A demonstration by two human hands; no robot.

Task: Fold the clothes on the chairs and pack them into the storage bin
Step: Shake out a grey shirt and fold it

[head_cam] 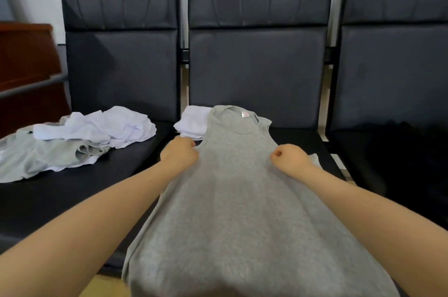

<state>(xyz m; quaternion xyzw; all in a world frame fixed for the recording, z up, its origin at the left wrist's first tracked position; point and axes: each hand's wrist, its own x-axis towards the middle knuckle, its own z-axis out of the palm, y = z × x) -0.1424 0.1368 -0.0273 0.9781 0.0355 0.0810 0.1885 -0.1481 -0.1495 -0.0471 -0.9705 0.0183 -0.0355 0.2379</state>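
A grey tank top (238,187) lies spread lengthwise over the seat of the middle black chair (257,73), neck towards the backrest and hem hanging off the front edge. My left hand (179,152) grips its left side just below the armhole. My right hand (289,157) grips the right side at the same height. A folded white garment (192,122) lies under the top's left shoulder. No storage bin is in view.
A loose heap of white clothes (97,127) and grey clothes (31,156) covers the seat of the left chair (121,66). The right chair (392,78) holds something dark on its seat. A brown wooden cabinet (26,59) stands at far left.
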